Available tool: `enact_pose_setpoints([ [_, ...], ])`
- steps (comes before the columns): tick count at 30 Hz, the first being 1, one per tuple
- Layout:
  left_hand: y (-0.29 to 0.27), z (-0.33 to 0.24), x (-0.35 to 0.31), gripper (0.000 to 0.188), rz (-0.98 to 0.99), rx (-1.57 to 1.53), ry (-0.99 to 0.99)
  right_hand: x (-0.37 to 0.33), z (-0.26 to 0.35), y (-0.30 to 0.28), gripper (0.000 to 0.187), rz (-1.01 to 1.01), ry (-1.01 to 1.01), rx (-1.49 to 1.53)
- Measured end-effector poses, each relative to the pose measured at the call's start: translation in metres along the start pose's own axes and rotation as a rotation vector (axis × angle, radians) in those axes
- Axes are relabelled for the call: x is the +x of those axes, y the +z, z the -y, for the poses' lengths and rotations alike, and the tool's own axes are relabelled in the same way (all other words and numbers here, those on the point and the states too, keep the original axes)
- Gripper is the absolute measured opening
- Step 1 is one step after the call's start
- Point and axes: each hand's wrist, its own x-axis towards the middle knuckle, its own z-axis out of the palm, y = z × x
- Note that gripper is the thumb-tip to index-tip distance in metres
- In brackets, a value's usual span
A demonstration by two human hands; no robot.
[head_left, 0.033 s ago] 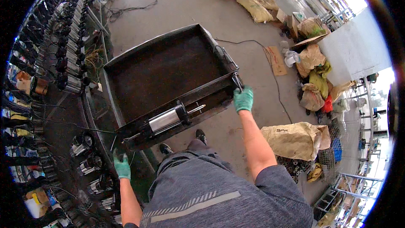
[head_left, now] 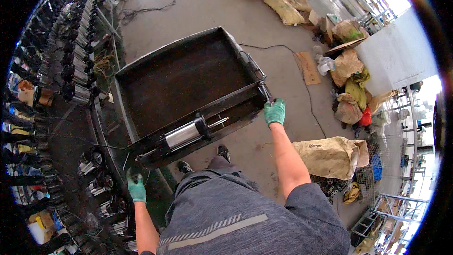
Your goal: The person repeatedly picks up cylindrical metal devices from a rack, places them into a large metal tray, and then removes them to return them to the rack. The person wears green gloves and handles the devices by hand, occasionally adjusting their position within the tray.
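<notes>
A shallow dark metal tray (head_left: 184,80) with raised walls stands in front of me. On its near ledge lies a motor (head_left: 183,134) with a silver cylindrical body, a black end cap and a shaft sticking out at each end. My right hand (head_left: 274,112), in a green glove, is closed round a slim metal tool (head_left: 265,92) at the tray's right corner; the tool's exact kind is unclear. My left hand (head_left: 137,188), also gloved in green, is held below the tray's left corner. Its fingers are apart, with nothing visible in them.
Racks of similar motors (head_left: 80,61) line the left side, with more motors (head_left: 99,184) low beside my left hand. Sacks (head_left: 285,10) and a large tan sack (head_left: 325,153) lie to the right. A black cable (head_left: 309,92) crosses the floor.
My right hand has shifted slightly to the right, and the tool's end at the tray corner has moved with it. My left hand and the motor look nearly unchanged.
</notes>
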Motion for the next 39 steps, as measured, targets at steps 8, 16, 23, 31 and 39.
enact_pose_setpoints([
  [8, 0.039, -0.031, -0.029, 0.049, 0.018, -0.132, 0.075, 0.033, -0.029, 0.035, 0.032, 0.932, 0.681, 0.918],
  [16, 0.07, -0.165, -0.015, 0.053, 0.17, -0.119, 0.451, -0.124, 0.141, -0.02, 0.025, 0.781, -0.339, 0.702],
  [23, 0.092, -0.28, -0.032, 0.031, 0.04, -0.81, 0.038, -0.205, 0.218, -0.023, 0.029, 1.206, -0.647, 0.603],
  [31, 0.028, -0.108, 0.043, 0.025, -0.134, -0.963, -0.599, -0.129, 0.247, -0.04, 0.024, 0.735, -1.142, 0.297],
  [39, 0.005, -0.033, 0.059, 0.03, -0.067, -0.831, -0.756, -0.131, 0.247, 0.024, 0.02, 0.784, -0.925, 0.026],
])
